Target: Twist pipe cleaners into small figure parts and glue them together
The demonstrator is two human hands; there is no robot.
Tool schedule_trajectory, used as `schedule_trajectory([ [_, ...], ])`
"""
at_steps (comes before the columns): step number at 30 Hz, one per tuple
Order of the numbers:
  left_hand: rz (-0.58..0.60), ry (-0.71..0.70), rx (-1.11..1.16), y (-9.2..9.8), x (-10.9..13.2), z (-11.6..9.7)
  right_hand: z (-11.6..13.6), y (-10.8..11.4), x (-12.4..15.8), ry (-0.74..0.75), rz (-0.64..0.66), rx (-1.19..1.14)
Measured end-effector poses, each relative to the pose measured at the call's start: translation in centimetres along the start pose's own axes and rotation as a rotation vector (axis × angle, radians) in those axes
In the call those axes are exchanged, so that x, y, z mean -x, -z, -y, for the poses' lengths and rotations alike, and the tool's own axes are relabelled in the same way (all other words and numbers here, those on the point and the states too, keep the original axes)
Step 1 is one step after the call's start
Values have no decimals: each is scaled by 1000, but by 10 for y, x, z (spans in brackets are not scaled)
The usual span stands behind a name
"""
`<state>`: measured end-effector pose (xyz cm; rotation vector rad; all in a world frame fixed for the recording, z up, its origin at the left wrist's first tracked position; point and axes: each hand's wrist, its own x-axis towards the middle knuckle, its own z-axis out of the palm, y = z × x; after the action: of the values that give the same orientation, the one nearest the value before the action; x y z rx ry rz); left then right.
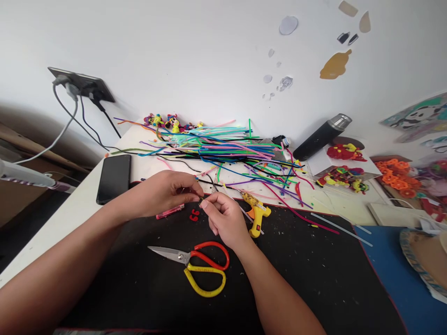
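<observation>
My left hand (179, 190) and my right hand (225, 215) meet above the back of the black mat (279, 274). Both are pinched closed, fingertips almost touching, around a small thin yellowish piece (201, 201), mostly covered by the fingers. Two small red curled pieces (194, 215) lie on the mat just below the left fingertips. Partly behind my left hand is a pink-red object (169, 212) whose kind I cannot make out. A yellow glue gun (257, 215) lies right of my right hand. Nearer me are scissors (195, 265) with one red and one yellow handle.
Bundled colourful pipe cleaners (223, 148) cover the table's back, some loose strands reaching right. A black phone (114, 179) lies at left. A dark thermos (323, 136) leans at the back right by a box (352, 170) with fuzzy figures. Cables hang from a socket strip (84, 83).
</observation>
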<state>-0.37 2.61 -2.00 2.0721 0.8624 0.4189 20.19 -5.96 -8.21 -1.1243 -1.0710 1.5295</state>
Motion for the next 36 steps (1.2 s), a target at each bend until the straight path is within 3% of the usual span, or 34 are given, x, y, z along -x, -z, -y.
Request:
schedule_trajectory([
  [4, 22, -111, 0, -2, -2, 2, 1, 1, -2, -44, 45, -161],
  [11, -5, -187, 108, -5, -4, 7, 3, 0, -1, -93, 118, -312],
  [36, 47, -81, 97, -5, -4, 7, 3, -3, 1, -157, 134, -375],
])
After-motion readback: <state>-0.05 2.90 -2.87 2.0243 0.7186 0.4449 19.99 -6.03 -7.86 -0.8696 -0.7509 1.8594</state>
